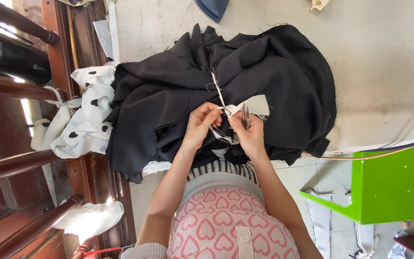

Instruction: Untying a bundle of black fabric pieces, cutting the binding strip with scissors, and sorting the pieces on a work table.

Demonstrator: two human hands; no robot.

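Note:
A large heap of black fabric (pixel 168 91) lies on a pale table (pixel 384 57) in front of me. My left hand (pixel 200 123) pinches a narrow white strip (pixel 218 88) that runs up over the black cloth. My right hand (pixel 250 135) holds small metal thread snips (pixel 246 116) beside a pale fabric piece (pixel 257 104). Both hands meet at the seam near the heap's front edge.
White cloth with black hearts (pixel 89 115) hangs off the table's left side over dark wooden rails (pixel 20 165). A bright green stool (pixel 389 187) stands at the right. A dark blue iron tip (pixel 212 7) lies at the table's far edge.

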